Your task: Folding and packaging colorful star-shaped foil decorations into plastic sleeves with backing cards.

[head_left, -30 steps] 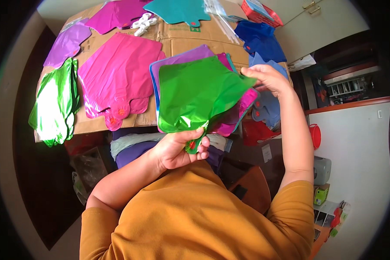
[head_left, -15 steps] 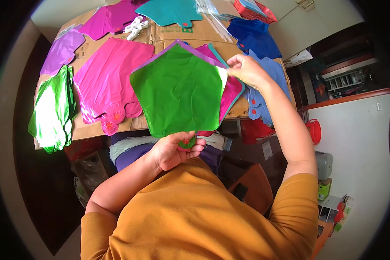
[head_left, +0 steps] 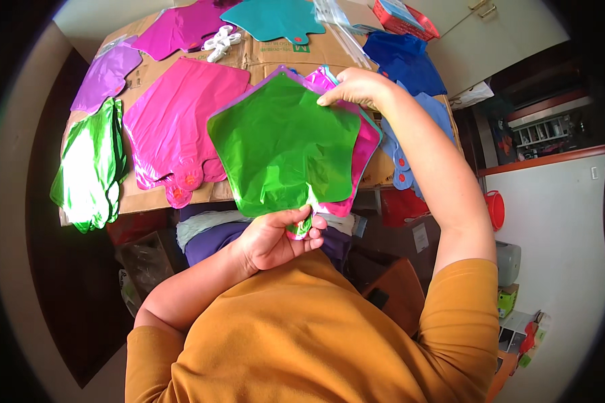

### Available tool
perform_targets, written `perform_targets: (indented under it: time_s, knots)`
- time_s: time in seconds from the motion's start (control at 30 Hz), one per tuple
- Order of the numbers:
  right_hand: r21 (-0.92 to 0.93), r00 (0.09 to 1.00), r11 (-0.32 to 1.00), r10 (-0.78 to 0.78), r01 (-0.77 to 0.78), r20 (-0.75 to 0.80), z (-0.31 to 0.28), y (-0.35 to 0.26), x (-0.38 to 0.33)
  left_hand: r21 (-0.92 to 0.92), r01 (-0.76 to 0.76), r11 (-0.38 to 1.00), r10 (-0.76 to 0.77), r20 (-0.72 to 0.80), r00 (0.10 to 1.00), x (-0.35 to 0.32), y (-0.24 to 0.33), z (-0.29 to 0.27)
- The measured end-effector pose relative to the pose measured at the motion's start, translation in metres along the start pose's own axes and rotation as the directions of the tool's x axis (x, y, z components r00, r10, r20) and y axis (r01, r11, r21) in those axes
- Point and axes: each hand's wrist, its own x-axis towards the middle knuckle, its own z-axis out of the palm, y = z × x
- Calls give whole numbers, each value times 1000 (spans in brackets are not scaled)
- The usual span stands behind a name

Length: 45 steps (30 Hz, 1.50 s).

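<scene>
A stack of flat foil balloons hangs in front of me at the near edge of the table. On top lies a green, five-sided foil balloon (head_left: pixel 282 144). Edges of purple, magenta (head_left: pixel 364 144) and teal sheets peek out behind it. My left hand (head_left: pixel 272 240) pinches the round tabs at the bottom of the stack between thumb and fingers. At the upper right, my right hand (head_left: pixel 361 87) is closed on the rim of the stack, thumb in front on the green one. Its fingertips are hidden behind the sheets.
Around the cardboard-covered table (head_left: pixel 262 60) lie pink (head_left: pixel 185 127), shiny green (head_left: pixel 91 168), teal (head_left: pixel 275 19), dark blue (head_left: pixel 407 60) and light blue balloons. A white ribbon bundle (head_left: pixel 222 41) and a red basket (head_left: pixel 410 19) sit at the back.
My right hand has moved left, from the stack's right corner onto its upper right rim. The left hand keeps hold of the tabs. My view has shifted slightly.
</scene>
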Motion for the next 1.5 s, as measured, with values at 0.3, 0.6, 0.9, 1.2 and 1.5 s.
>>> perform_targets:
  time_s: [0.3,0.6,0.9,1.2,1.5]
  knots:
    - [171,937,936,269,-309,221,-26,-5,-48,-228,-78,971,136,250,959,-1,2,5]
    - [717,925,670,-121,-191,359,-9,13,-47,-8,3,1000,-2,186,983,1,3,-3]
    - [166,964,981,-134,97,230,-3,1,-34,267,14,964,8,-81,997,-7,1,-13]
    - [203,988,978,-78,50,132,15,-38,-18,231,-45,972,46,2,999,14,-2,0]
    - [64,986,994,-101,93,133,-4,-7,10,-10,-13,1000,14,180,984,-1,11,-22]
